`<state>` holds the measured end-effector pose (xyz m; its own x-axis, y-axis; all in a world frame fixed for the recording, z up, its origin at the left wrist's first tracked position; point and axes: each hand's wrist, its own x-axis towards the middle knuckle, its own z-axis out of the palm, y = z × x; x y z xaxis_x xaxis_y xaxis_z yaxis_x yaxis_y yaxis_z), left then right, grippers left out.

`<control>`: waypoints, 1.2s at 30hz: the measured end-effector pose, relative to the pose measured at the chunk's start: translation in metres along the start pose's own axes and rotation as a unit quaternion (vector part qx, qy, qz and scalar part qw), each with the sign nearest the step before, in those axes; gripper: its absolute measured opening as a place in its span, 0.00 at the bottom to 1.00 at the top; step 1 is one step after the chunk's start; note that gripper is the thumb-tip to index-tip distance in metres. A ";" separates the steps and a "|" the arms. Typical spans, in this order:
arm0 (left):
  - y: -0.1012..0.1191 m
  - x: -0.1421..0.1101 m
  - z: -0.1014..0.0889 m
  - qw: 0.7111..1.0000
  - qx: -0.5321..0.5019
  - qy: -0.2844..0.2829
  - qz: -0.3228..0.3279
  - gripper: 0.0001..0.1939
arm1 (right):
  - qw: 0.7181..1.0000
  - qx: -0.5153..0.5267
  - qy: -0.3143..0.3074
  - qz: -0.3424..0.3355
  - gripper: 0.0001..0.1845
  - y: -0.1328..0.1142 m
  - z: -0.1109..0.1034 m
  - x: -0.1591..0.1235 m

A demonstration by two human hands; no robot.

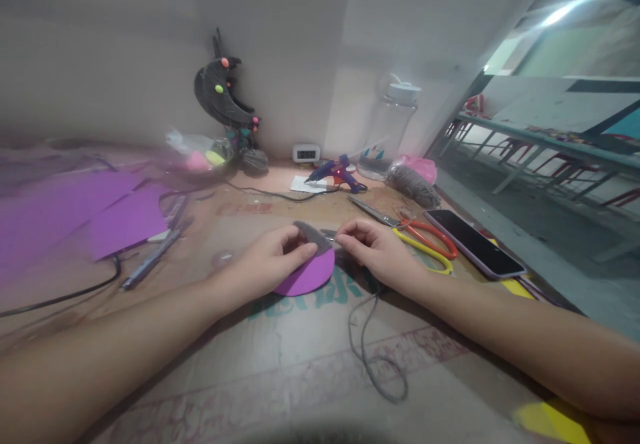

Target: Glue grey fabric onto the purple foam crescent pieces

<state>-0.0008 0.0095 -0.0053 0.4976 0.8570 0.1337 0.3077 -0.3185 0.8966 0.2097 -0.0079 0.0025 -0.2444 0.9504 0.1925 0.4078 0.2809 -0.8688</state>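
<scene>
My left hand (285, 254) pinches a rounded purple piece (313, 274), like paper or foam sheet, between thumb and fingers. Rows of grey yarn (313, 236) cover its upper part. Just right of it, my right hand (373, 247) is closed in a pinch, apparently on the yarn's working end, though the fingertips hide most of it. From beneath that hand a loose grey strand (367, 357) trails down and loops on the cardboard surface (280, 377). A small shiny metal tip (328, 233) shows between the hands; what it belongs to is hidden.
Scissors with orange handles (435, 234), a yellow-handled pair (430, 254) and a phone (475, 244) lie right. Behind stand a lit glue gun (337, 172), a small clock (306, 153), a bottle (387, 127) and a yarn bundle (413, 186). Purple sheets (127, 214) and a pen-like cutter (153, 257) lie left.
</scene>
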 end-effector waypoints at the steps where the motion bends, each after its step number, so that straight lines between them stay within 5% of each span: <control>1: 0.001 0.000 0.000 1.000 0.005 -0.003 -0.003 0.15 | 1.000 -0.001 0.001 -0.004 0.11 0.000 0.000 0.000; 17: -0.002 0.000 0.001 1.000 -0.022 -0.006 0.008 0.14 | 1.000 -0.012 -0.009 -0.023 0.09 0.003 0.000 0.000; 26: -0.005 0.004 0.000 0.997 -0.079 0.020 -0.011 0.13 | 0.996 0.083 0.018 -0.027 0.17 0.005 -0.002 0.000; 32: -0.006 0.004 -0.001 0.996 -0.079 0.030 -0.006 0.14 | 0.998 -0.038 -0.044 -0.034 0.18 -0.001 -0.002 -0.001; 36: -0.004 0.001 -0.001 0.999 -0.031 0.031 0.002 0.14 | 0.991 -0.104 -0.066 -0.055 0.10 -0.007 -0.001 -0.002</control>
<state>-0.0025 0.0116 -0.0084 0.4465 0.8800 0.1617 0.2540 -0.2979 0.9202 0.2088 -0.0116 0.0085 -0.4053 0.8902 0.2080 0.5408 0.4169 -0.7306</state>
